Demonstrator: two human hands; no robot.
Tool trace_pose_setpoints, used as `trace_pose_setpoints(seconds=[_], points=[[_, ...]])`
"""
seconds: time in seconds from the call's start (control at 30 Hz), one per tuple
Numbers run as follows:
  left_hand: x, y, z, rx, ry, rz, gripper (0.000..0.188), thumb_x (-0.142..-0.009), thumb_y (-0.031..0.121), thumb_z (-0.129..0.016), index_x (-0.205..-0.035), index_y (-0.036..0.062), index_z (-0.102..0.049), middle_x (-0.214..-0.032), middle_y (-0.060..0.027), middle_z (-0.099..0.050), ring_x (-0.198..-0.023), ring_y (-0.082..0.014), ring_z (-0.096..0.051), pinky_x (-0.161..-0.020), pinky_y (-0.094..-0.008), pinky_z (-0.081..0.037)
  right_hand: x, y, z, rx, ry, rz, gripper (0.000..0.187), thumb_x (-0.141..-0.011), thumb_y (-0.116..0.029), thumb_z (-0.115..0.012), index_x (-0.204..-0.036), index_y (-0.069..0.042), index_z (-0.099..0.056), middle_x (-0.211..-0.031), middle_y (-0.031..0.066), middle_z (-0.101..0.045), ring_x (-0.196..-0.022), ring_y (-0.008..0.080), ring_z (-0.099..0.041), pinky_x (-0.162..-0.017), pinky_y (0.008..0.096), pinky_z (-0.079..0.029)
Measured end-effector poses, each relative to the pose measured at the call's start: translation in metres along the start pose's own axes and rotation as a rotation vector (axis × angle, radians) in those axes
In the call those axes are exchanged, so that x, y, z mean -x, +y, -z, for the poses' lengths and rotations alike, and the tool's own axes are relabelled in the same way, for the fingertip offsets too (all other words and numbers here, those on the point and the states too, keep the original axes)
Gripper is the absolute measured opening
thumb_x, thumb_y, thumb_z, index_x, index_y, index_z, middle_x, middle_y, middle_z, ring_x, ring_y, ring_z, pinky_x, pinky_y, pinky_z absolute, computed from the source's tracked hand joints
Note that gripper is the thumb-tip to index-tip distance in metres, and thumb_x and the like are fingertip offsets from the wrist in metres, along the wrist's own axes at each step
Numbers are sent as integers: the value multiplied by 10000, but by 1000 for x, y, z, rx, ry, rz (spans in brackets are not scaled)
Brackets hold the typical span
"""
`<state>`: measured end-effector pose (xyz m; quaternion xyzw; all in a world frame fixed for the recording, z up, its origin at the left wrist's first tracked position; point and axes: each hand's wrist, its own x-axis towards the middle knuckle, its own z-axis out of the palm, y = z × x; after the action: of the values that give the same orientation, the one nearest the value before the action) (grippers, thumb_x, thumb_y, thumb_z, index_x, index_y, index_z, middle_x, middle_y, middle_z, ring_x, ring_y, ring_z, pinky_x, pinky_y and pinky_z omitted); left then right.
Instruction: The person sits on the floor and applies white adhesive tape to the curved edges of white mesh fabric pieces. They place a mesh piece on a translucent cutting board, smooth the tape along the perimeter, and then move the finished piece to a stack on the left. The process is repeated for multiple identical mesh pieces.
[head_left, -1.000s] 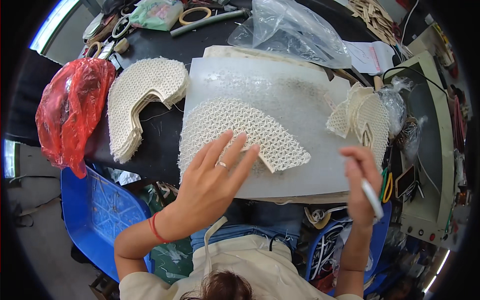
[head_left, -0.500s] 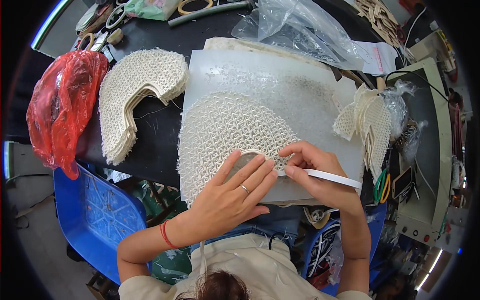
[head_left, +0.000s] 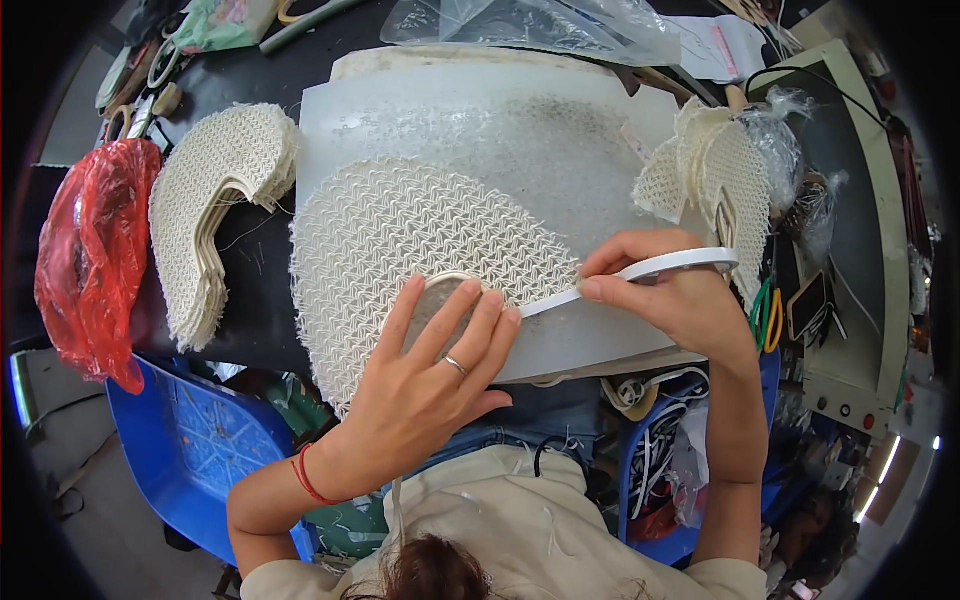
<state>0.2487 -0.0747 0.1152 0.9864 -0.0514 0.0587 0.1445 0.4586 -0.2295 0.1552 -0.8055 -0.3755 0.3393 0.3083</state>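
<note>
A cream woven-mesh piece shaped like a curved shoe upper (head_left: 400, 240) lies flat on a translucent white cutting mat (head_left: 480, 130). My left hand (head_left: 430, 380) presses down on its inner curved edge with fingers spread; a ring sits on one finger and a red cord on the wrist. My right hand (head_left: 670, 290) pinches a white tape strip (head_left: 660, 268) and lays it along that inner edge, right beside my left fingertips.
A stack of similar mesh pieces (head_left: 215, 200) sits left of the mat, another bundle in plastic (head_left: 720, 170) to the right. A red plastic bag (head_left: 90, 260) hangs at the left, a blue plastic chair (head_left: 190, 450) stands below, clear bags (head_left: 540, 20) at the back.
My right hand came from the lower right up to the mesh piece with the tape. My left hand slid down onto the inner curve. The view has closed in on the work.
</note>
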Motion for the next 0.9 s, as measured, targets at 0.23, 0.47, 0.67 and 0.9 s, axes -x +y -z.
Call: trace_pose_setpoints(seconds=[0.23, 0.47, 0.67, 0.9], points=[[2, 1, -1, -7, -4, 10, 739, -730, 421, -720, -1354, 72, -533, -1362, -99, -509, -1313, -298, -453, -1125, -570, -287, 8, -1, -17, 341, 225, 183, 149, -796, -160, -698, -804, -38, -613, -716, 99, -628, -683, 290, -614, -658, 380, -422], [4, 0, -10, -13, 47, -3, 736, -728, 398, -728, -1355, 69, -529, -1361, -108, -503, -1314, -307, -448, -1132, -581, -270, 20, 10, -46, 404, 629, 105, 72, -772, -43, -668, -813, -39, -609, -712, 73, -615, -672, 232, -590, -694, 351, -427], [-3, -8, -1, 181, 39, -8, 747, -759, 419, -731, -1373, 60, -502, -1362, -121, -490, -1319, -317, -444, -1145, -573, -250, 66, 7, -12, 183, 1020, 12, 127, -884, -89, -673, -947, 18, -648, -797, 30, -615, -724, 92, -541, -650, 244, -450], [29, -42, 45, 146, 408, 63, 571, -799, 423, -728, -1227, 57, -639, -1253, -132, -603, -1231, -347, -543, -1073, -535, -386, 48, -28, -41, 195, 644, 264, 161, -903, -5, -605, -1045, 29, -672, -857, 98, -600, -745, 153, -561, -659, 248, -439]])
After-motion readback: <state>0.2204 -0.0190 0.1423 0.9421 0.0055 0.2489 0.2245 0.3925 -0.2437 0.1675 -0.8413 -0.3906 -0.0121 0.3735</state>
